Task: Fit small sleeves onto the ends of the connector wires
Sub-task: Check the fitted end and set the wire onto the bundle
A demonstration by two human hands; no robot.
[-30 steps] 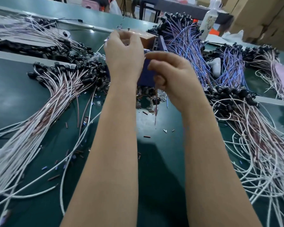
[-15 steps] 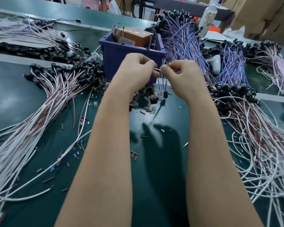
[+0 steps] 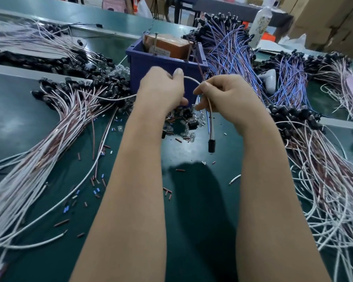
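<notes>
Head view: the left hand grips a white wire and the right hand pinches it just beside, with its black connector dangling over the bench. I'd say a wire is being readied. The next move calls for threading a loose sleeve onto its bare end.

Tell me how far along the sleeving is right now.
Done: hard to judge. The left wire bundle and right wire bundle are large, but whether their ends carry sleeves is too small to see.
In hand: the left hand and right hand pinch one white wire, its black connector hanging below the right hand.
Left: probably plenty, as loose sleeves litter the green table.
</notes>
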